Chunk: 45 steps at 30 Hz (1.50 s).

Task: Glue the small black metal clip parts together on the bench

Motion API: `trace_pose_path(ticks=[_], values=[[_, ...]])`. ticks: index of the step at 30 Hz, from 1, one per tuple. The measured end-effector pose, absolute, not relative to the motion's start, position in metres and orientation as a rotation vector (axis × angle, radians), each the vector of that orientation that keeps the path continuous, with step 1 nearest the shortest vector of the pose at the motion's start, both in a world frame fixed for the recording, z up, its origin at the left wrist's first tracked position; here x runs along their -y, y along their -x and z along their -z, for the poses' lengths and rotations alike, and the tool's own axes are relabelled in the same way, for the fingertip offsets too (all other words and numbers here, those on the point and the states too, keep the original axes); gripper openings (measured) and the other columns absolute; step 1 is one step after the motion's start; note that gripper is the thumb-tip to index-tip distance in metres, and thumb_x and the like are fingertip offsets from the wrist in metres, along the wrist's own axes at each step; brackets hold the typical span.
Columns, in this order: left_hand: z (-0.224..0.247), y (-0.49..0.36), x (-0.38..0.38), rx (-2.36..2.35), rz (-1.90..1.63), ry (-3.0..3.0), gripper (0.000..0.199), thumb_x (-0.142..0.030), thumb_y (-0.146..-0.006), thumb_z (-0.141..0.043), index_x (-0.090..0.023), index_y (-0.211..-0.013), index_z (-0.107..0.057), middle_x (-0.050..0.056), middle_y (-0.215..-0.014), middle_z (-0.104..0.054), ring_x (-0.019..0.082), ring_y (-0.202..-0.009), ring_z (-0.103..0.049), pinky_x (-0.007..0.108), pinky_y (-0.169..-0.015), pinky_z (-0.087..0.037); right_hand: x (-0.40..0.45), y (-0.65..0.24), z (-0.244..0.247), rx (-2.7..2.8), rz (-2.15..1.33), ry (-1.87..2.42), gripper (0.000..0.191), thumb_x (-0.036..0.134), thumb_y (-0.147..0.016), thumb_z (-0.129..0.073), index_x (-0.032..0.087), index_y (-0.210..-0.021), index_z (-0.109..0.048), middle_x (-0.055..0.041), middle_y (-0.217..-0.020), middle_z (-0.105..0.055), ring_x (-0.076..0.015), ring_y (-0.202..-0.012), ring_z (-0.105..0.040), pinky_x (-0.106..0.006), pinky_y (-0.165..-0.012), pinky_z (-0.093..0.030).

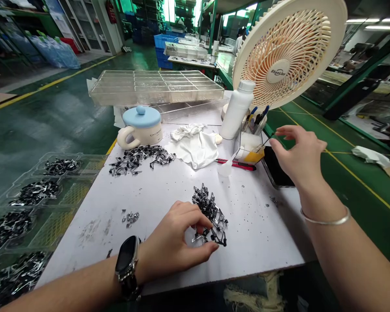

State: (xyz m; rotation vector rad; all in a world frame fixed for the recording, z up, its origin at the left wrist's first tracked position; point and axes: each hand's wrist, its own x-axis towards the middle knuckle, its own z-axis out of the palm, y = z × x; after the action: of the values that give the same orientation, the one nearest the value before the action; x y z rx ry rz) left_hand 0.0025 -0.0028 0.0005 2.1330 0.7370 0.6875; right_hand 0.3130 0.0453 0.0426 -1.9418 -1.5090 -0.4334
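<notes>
My left hand, wearing a watch on its wrist, rests low over the near end of a pile of small black-and-silver clips. Its fingers curl and its thumb stands apart from them, with a few clips lying in the gap. Whether the curled fingertips touch a clip is hard to make out. On the right, my right hand is raised beside the clear pen holder. Thumb and index finger pinch a thin dark tool, whose kind I cannot tell. A black phone lies below that hand.
More clips lie near a blue-lidded mug. A clear tray of clips stands at left. Behind are a white cloth, a white bottle, a divided clear case and a large fan. A red pen lies ahead.
</notes>
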Motion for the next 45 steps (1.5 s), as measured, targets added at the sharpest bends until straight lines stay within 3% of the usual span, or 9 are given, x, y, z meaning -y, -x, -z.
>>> trace_pose_path(ticks=[3, 5, 9, 19, 25, 28, 32, 37, 45], values=[[0.004, -0.002, 0.003, -0.721, -0.736, -2.12, 0.014, -0.022, -0.071, -0.07, -0.02, -0.083, -0.062, -0.003, -0.07, -0.058, 0.01, -0.07, -0.053, 0.026, -0.069, -0.039, -0.006, -0.31, -0.034, 1.515, 0.356, 1.964, 0.022, 0.038, -0.078, -0.057, 0.02, -0.09, -0.062, -0.0064, -0.097, -0.064, -0.0198, -0.086, -0.056, -0.037, -0.083, -0.033], [0.007, -0.001, 0.004, -0.711, -0.765, -2.116, 0.014, -0.022, -0.072, -0.07, -0.02, -0.083, -0.062, -0.003, -0.07, -0.057, 0.011, -0.07, -0.052, 0.026, -0.069, -0.039, 0.024, -0.308, -0.018, 1.593, 0.179, 2.014, 0.023, 0.042, -0.075, -0.059, 0.021, -0.078, -0.067, -0.0036, -0.081, -0.065, -0.0177, -0.073, -0.057, -0.033, -0.072, -0.037], [0.01, -0.001, 0.005, -0.692, -0.759, -2.136, 0.015, -0.023, -0.072, -0.07, -0.02, -0.084, -0.061, -0.003, -0.071, -0.057, 0.011, -0.071, -0.052, 0.026, -0.07, -0.039, 0.066, -0.301, 0.022, 1.529, -0.021, 2.141, 0.031, 0.05, -0.074, -0.061, 0.02, -0.076, -0.069, -0.0033, -0.072, -0.065, -0.0175, -0.061, -0.056, -0.032, -0.062, -0.038], [-0.003, -0.002, 0.002, -0.705, -0.755, -2.211, 0.014, -0.023, -0.072, -0.07, -0.017, -0.082, -0.063, -0.002, -0.069, -0.059, 0.01, -0.07, -0.055, 0.026, -0.07, -0.042, 0.081, -0.278, 0.041, 1.193, -0.049, 2.095, 0.025, 0.043, -0.076, -0.063, 0.02, -0.08, -0.07, -0.0058, -0.086, -0.069, -0.0224, -0.08, -0.063, -0.039, -0.079, -0.046], [-0.001, 0.001, 0.003, -0.639, -0.852, -2.27, 0.015, -0.024, -0.073, -0.07, -0.015, -0.083, -0.063, -0.001, -0.07, -0.06, 0.011, -0.069, -0.054, 0.029, -0.072, -0.042, 0.102, -0.245, 0.027, 0.963, -0.269, 1.873, 0.031, 0.043, -0.071, -0.073, 0.02, -0.09, -0.069, -0.0042, -0.088, -0.071, -0.0174, -0.08, -0.069, -0.026, -0.074, -0.058], [-0.001, 0.001, 0.005, -0.61, -0.915, -2.347, 0.016, -0.025, -0.074, -0.07, -0.014, -0.085, -0.063, 0.001, -0.072, -0.062, 0.012, -0.069, -0.054, 0.03, -0.071, -0.041, 0.11, -0.221, 0.017, 0.978, -0.453, 1.739, 0.023, 0.033, -0.068, -0.078, 0.021, -0.086, -0.071, -0.0029, -0.083, -0.072, -0.015, -0.076, -0.07, -0.017, -0.071, -0.057], [-0.003, 0.0, 0.008, -0.57, -1.027, -2.477, 0.016, -0.025, -0.076, -0.068, -0.014, -0.085, -0.063, 0.003, -0.074, -0.064, 0.012, -0.069, -0.055, 0.031, -0.069, -0.04, 0.115, -0.197, 0.008, 1.254, -0.53, 1.539, 0.015, 0.018, -0.076, -0.071, 0.026, -0.089, -0.068, 0.0025, -0.085, -0.071, -0.0102, -0.075, -0.068, -0.014, -0.067, -0.056], [-0.002, 0.001, 0.008, -0.514, -1.14, -2.571, 0.016, -0.025, -0.076, -0.068, -0.014, -0.085, -0.061, 0.001, -0.071, -0.065, 0.012, -0.068, -0.056, 0.032, -0.069, -0.038, 0.116, -0.191, 0.004, 1.471, -0.43, 1.432, 0.021, 0.006, -0.083, -0.058, 0.023, -0.095, -0.062, 0.001, -0.081, -0.064, -0.0101, -0.08, -0.06, -0.02, -0.065, -0.05], [0.003, 0.003, 0.011, -0.475, -1.197, -2.716, 0.02, -0.026, -0.075, -0.069, -0.013, -0.089, -0.063, 0.001, -0.071, -0.065, 0.015, -0.069, -0.056, 0.035, -0.072, -0.037, 0.115, -0.193, 0.006, 1.822, -0.183, 1.459, 0.022, 0.003, -0.079, -0.062, 0.016, -0.097, -0.063, -0.0072, -0.087, -0.048, -0.0142, -0.085, -0.048, -0.029, -0.065, -0.04]])
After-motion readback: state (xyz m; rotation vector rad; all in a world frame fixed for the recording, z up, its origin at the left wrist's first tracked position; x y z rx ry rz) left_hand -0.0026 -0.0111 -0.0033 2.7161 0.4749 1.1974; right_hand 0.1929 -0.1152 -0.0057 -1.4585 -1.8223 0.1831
